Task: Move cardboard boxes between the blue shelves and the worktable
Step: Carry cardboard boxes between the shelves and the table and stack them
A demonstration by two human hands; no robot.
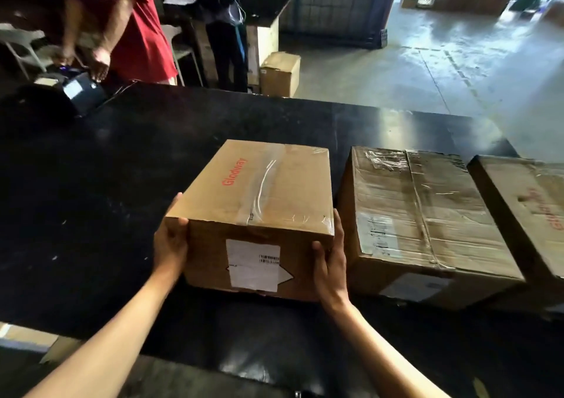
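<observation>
Worktable, black and glossy, filling most of the view from the left edge across to the right. Concrete floor beyond, bright toward an open doorway at top right. No blue shelves clearly in view from here.

Creased, heavily taped carton resting on the table's near right part, white label on its near face. Another carton just beside it at the right edge, cut off by the frame, red lettering on top.

Glodway box, cleaner, clear tape along its top seam, white label and barcode on the near face. Sits at the near edge of the table, just left of the creased carton with a narrow gap between. Whether fully set down or a little raised: cannot tell.

Small carton on the floor past the far edge. Person in a red shirt at far left, handling a dark device at the table corner.

Left hand clamped on the box's left near corner, thumb up the side, fingers wrapped behind. Right hand gripping the right near corner, thumb on the front face.

Judged progress: two cartons lying on the table, a third in hand at the edge, either arriving or leaving. Direction not readable from this view; more trips likely.
</observation>
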